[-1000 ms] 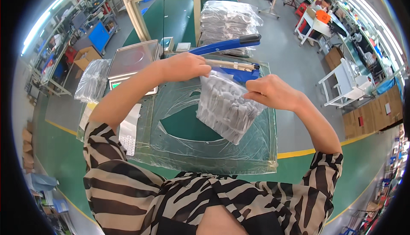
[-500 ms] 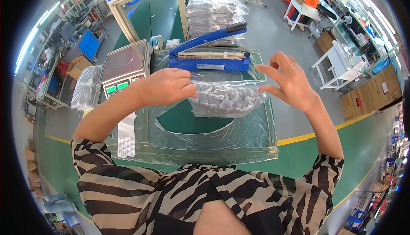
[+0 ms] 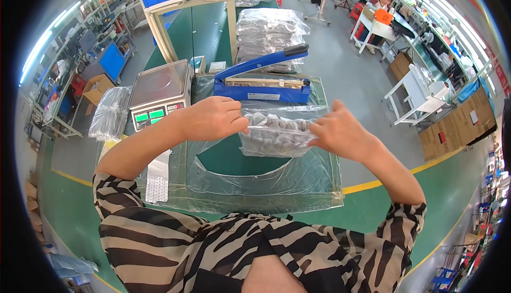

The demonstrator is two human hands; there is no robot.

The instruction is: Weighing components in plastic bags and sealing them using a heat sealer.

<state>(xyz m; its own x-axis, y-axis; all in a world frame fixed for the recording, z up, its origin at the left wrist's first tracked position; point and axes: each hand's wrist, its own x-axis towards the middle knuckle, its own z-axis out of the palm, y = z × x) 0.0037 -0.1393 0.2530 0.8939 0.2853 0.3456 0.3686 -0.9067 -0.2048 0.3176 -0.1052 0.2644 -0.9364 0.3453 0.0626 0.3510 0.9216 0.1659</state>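
A clear plastic bag (image 3: 274, 143) filled with many small grey-white pieces rests on the film-covered table, just in front of a blue hand impulse sealer (image 3: 261, 92). The sealer's lever arm is raised. My left hand (image 3: 215, 118) is closed on the bag's left upper edge. At the opposite side, my right hand (image 3: 340, 133) pinches the bag's right upper edge, its index finger pointing up. Between the two hands the bag's top edge is stretched in a line. What the small pieces are, I cannot make out.
Left of the sealer stands a digital scale (image 3: 159, 88) with a lit green display. Beside it lie flat plastic-wrapped packs (image 3: 110, 113). A label sheet (image 3: 157, 181) is on the table's near left. Behind the sealer rises a stack of bagged goods (image 3: 269, 32). A person (image 3: 382, 3) sits far right.
My right hand, open and apart before, has come in and closed on the bag's right edge. The bag's top edge now lies lower, toward me. The view has shifted slightly.
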